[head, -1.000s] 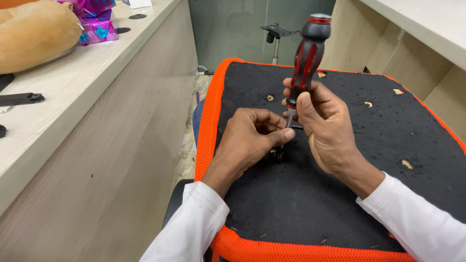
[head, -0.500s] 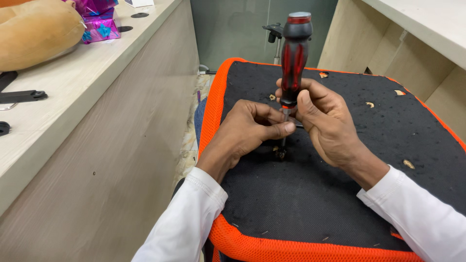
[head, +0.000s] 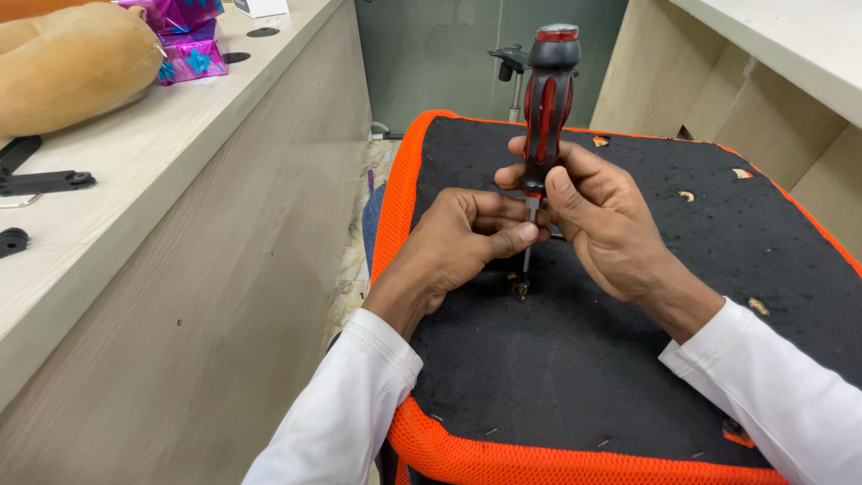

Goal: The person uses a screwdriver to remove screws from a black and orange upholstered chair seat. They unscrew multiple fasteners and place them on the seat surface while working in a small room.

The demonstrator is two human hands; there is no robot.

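Note:
A red and black screwdriver (head: 546, 99) stands upright over a black fabric panel with an orange mesh rim (head: 406, 198). My right hand (head: 602, 216) grips the lower part of its handle. My left hand (head: 458, 242) is curled beside the metal shaft, thumb and fingertips pinching it just above the tip. The tip sits on a small screw (head: 520, 287) in the black fabric. Both arms wear white sleeves.
A beige counter (head: 135, 153) runs along the left with a tan cushion (head: 67, 63), pink wrapped boxes (head: 184, 40) and black metal parts (head: 36, 180). Light wooden cabinets (head: 763, 81) stand at the right. Several small holes dot the black fabric.
The screwdriver has swung from leaning right to standing upright and shifted left. Both hands moved slightly left with it; the left thumb now presses on the shaft.

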